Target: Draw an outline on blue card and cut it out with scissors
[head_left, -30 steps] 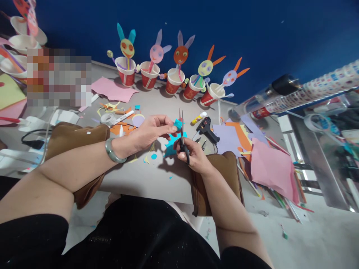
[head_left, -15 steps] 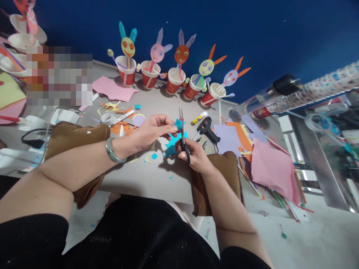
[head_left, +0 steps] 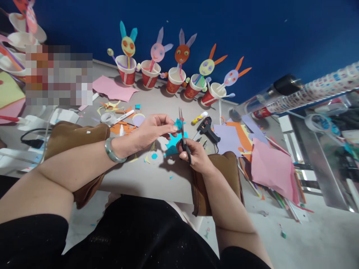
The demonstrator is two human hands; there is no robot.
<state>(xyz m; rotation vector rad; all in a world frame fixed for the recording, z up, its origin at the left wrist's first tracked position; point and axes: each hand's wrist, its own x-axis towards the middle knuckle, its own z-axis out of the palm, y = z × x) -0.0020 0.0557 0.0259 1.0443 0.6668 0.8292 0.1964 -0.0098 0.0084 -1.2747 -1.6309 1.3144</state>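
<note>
Between the thumb and fingers of my left hand [head_left: 157,130] is a small piece of turquoise paper [head_left: 178,124]. My right hand [head_left: 194,154] grips a pair of black-handled scissors [head_left: 183,139], whose blades point away from me. The blades stand right beside the paper piece; whether they touch it I cannot tell. Below my hands a larger turquoise sheet [head_left: 173,145] lies on the table, partly covered by my right hand. A small turquoise cut-out [head_left: 154,156] rests on the table to the left of that sheet.
Several red paper cups [head_left: 175,83] with paper rabbit figures line the back wall. A black glue gun [head_left: 209,130] and a yellow glue stick [head_left: 199,117] lie right of my hands. Pink paper [head_left: 273,168] sits farther right. Brown cushions [head_left: 77,145] lie under my forearms.
Very little differs. The turquoise piece in my left fingers looks slightly turned, and the scissors have shifted a little. Both hands stay in nearly the same place.
</note>
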